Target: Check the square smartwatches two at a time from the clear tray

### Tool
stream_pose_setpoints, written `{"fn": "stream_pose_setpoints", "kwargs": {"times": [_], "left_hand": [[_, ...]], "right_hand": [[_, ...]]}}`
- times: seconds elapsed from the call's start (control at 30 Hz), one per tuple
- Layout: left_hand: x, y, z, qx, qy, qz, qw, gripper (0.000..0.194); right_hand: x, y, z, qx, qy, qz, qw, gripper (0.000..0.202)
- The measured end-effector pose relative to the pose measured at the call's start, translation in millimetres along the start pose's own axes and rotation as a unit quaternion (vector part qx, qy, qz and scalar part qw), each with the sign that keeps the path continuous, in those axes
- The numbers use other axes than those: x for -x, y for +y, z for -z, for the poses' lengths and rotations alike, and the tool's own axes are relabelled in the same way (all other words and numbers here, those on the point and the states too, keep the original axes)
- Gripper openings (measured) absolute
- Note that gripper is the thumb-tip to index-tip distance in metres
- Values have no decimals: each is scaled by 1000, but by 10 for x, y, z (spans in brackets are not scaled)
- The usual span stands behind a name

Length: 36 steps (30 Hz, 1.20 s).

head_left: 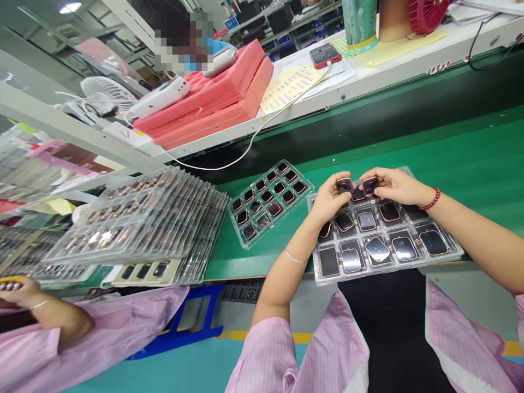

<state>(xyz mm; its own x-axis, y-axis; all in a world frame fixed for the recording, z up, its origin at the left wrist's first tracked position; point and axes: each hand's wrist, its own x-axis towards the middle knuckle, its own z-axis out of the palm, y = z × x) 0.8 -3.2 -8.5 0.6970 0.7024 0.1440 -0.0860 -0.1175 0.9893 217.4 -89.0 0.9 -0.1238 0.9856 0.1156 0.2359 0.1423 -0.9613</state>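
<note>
Two small dark watch cases with coppery rims, pinched side by side above the far edge of a clear tray point(452, 252): one watch case point(344, 185) clamped between thumb and fingertips of the left hand point(329, 201), the other watch case point(370, 184) clamped likewise in the right hand point(395, 185). Fingers closed on the edges, glass faces turned up toward the camera, the two pieces nearly touching.

Just below the fingers, the tray's pockets hold more cases in rows, some glossy, a few pockets looking dark and flat. Best handled, probably, by gripping the rims only, keeping fingertips off the glass, and keeping both pieces low over the pockets so a slip lands in the tray.

To the left of the fingers, a second tray point(239, 218) of smaller dark pieces on the green belt point(470, 158). Further left, a fanned stack of trays point(155, 218). Beyond the fingers, pink foam sheets point(229, 93) and a phone point(324, 54) on the white bench. At far left, a co-worker's hand point(18, 289) in a pink sleeve.
</note>
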Motion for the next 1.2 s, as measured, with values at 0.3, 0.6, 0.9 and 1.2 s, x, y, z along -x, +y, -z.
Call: {"fn": "stream_pose_setpoints", "kwargs": {"times": [0.3,0.6,0.9,1.2], "left_hand": [[-13,-22,6,-14,5,-4,1000,42],[-37,-100,27,-16,-6,-2,1000,60],[-11,-41,36,61,-6,39,997,76],[-69,49,123,194,-18,156,968,63]], "right_hand": [[-11,37,-4,7,3,-5,1000,43],[-16,77,4,-2,-1,-2,1000,48],[2,33,4,-70,34,-2,997,68],[7,-75,109,-263,-5,-122,957,53]]}}
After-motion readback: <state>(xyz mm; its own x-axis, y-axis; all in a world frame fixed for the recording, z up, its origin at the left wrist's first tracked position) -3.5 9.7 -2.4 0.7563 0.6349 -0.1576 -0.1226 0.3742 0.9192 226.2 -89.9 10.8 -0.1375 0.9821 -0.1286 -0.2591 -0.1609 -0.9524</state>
